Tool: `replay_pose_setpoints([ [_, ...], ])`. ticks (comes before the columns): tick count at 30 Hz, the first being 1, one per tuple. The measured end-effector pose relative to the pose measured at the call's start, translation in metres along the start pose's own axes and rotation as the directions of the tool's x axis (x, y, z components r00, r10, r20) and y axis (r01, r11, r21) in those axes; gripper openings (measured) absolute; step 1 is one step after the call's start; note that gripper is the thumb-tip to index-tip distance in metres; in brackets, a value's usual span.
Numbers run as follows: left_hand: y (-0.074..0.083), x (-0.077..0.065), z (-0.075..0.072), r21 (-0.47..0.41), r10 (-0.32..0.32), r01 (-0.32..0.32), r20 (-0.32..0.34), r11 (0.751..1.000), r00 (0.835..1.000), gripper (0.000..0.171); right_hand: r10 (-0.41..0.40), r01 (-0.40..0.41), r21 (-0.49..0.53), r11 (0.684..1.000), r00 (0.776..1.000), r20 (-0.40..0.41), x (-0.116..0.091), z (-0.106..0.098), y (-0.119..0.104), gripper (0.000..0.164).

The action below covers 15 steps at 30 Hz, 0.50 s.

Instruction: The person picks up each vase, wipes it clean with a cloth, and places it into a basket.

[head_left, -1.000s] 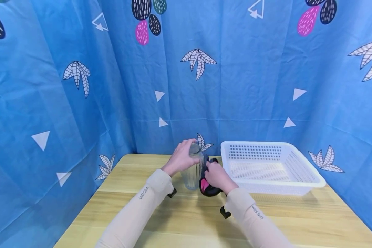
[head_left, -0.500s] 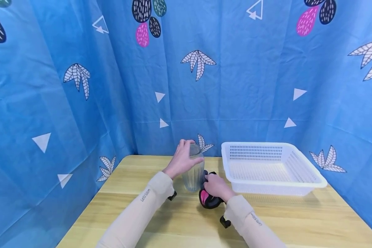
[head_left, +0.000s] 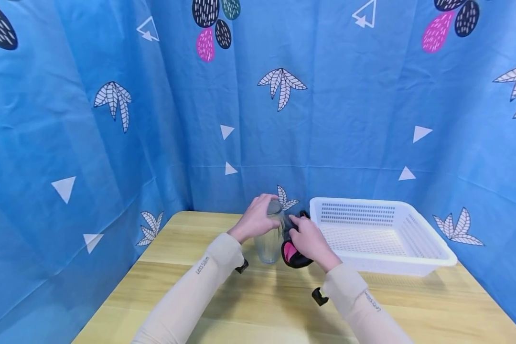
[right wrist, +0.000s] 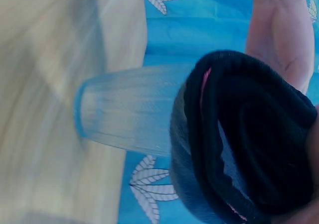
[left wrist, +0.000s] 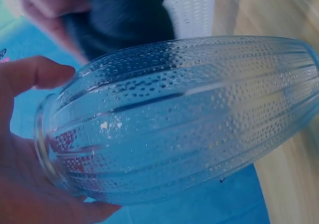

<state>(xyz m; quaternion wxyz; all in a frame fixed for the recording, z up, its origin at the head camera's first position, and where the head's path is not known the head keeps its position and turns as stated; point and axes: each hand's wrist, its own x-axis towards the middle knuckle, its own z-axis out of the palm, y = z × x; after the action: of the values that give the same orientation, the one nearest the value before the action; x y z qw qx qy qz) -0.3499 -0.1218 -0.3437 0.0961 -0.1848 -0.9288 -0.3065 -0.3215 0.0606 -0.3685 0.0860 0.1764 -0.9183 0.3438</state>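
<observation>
A clear ribbed glass vase (head_left: 267, 247) stands on the wooden table, its dotted texture plain in the left wrist view. My left hand (head_left: 257, 218) grips it around the neck, thumb on one side and fingers on the other. In my right hand (head_left: 311, 241) is a bunched dark grey cloth (right wrist: 199, 164) with black edging and a pink patch, held against or close beside the vase's right side. The right wrist view shows the cloth folded over in a thick loop, overlapping the upper part of the vase. Part of the right hand is hidden behind the cloth there.
A white perforated plastic basket (head_left: 382, 263) sits to the right of the hands, near the back of the table (head_left: 258, 306). Blue patterned curtains (head_left: 275, 143) hang close behind the table and along both sides.
The right hand and cloth moved down along the vase's side, then back up. The left hand keeps its hold on the vase's neck. The head view has shifted slightly.
</observation>
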Motion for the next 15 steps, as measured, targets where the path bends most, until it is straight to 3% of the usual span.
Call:
replay_pose_setpoints([
  [6,-0.001,0.003,0.003,-0.024,0.026,-0.026,-0.001,0.999,1.0,0.071,-0.058,0.061,0.017,0.998,0.988,-0.14,0.002,-0.002,-0.003,0.054],
  [9,0.0,0.005,0.004,-0.061,0.031,-0.032,-0.022,0.998,0.999,0.069,-0.019,0.02,0.013,1.0,0.993,-0.114,0.003,0.005,0.003,0.056],
  [15,-0.005,0.002,0.011,-0.066,-0.011,0.006,-0.073,0.998,0.997,0.067,0.05,-0.048,-0.053,0.997,0.998,0.047,0.001,0.031,0.021,0.054],
])
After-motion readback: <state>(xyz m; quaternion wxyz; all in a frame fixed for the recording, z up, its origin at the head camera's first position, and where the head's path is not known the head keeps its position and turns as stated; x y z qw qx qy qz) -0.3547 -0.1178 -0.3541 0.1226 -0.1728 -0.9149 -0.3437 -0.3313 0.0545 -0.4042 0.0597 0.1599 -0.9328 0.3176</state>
